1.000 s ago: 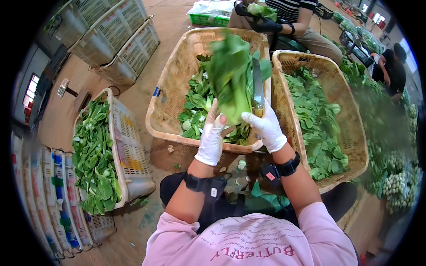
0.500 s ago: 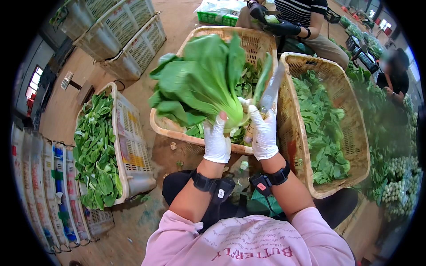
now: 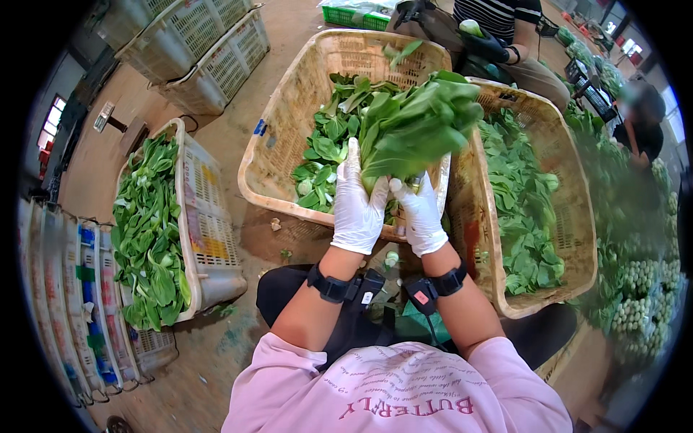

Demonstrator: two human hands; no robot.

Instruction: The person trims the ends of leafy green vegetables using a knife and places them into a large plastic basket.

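A leafy head of bok choy [image 3: 419,119] is tilted to the right over the front of the middle crate [image 3: 278,162], blurred by motion. My left hand [image 3: 359,209], in a white glove, is closed around its pale base, fingers running up along the stalks. Close beside it, my right hand [image 3: 422,216], gloved too, is closed on a knife, its blade hidden behind the leaves. A loose leaf [image 3: 401,53] shows near the crate's far rim, apart from both hands. Cut leaves [image 3: 328,148] lie inside the crate below.
To the right stands a crate [image 3: 498,278] of greens; a white crate [image 3: 216,238] of bok choy leaves stands left. Stacked crates [image 3: 216,65] rise at the back left. Across from me a person's gloved hand [image 3: 487,47] holds a bok choy. Vegetables in heaps [image 3: 639,303] lie far right.
The bok choy has swung from the left to the right, now covering the knife blade that showed before. The loose leaf has come away toward the crate's far rim.
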